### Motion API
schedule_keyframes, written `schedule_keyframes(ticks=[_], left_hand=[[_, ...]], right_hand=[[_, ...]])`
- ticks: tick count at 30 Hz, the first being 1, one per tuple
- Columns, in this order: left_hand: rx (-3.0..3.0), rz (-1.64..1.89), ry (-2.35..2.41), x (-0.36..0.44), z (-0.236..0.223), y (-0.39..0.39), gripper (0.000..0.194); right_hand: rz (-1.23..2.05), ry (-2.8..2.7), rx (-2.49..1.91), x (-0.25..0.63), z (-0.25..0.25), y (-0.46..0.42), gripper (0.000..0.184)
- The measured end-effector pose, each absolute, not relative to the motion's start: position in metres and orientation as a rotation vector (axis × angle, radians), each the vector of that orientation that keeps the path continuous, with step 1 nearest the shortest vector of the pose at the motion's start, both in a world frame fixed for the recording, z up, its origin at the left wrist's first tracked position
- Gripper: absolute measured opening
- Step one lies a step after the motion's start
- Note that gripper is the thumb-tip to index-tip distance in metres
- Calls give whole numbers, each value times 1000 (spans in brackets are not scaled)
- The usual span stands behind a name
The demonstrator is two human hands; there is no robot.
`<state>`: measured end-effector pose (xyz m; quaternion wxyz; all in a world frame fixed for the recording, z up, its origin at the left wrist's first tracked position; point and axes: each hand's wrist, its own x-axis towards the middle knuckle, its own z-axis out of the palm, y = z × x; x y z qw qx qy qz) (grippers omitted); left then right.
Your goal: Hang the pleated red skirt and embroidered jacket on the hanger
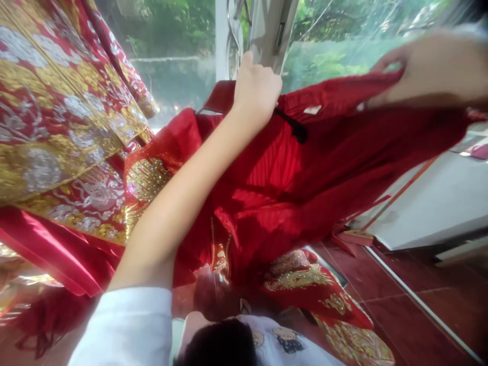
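Note:
A red garment (305, 173) with gold embroidery hangs spread in front of me by a window. My left hand (256, 87) is closed on the garment's collar edge near a black knot button (295, 128). At the upper right, my right hand (430, 71) pinches the red cloth's top edge and holds it out sideways; it is blurred. My white sleeve (125, 325) shows at the bottom.
Another red and gold embroidered garment (57, 112) hangs at the left. A window frame (267, 30) stands behind the cloth with greenery outside. A white surface (430, 203) lies at the right above a dark red tiled floor (400, 310).

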<state>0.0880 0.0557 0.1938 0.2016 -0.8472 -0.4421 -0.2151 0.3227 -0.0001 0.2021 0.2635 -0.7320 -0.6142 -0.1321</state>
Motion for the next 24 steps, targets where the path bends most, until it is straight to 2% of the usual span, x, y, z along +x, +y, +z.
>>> schedule_keyframes(ticks=[2,4,6,8,11,13,16,21,22,24], left_hand=[[-2392,-676,-1218,86,192,56,47],[-2439,-783,-1134,82,190,55,50],[-2494,-892,-1024,76,188,55,52],[-2538,-957,-941,71,186,58,53],[-2605,-1062,-900,66,183,67,48],[-2645,-1159,-907,65,182,73,43],[-2670,-1177,-912,65,181,75,41],[-2568,-906,-933,64,186,57,47],[-2545,-859,-936,64,187,53,47],[-2513,-777,-921,64,187,49,44]], right_hand=[[-543,-1811,-2309,282,166,-34,38],[-605,-1811,-2200,252,126,-62,41],[-429,-1979,-1916,238,92,-78,48],[-195,-2068,-1649,241,73,-79,42],[-251,-1746,-1576,263,67,-57,21],[-339,-1516,-1628,275,66,-32,16],[-136,-1471,-1586,282,49,3,19],[441,-1527,-1252,302,21,19,33],[447,-1551,-1233,312,22,16,37],[162,-1512,-1266,332,30,11,42]])
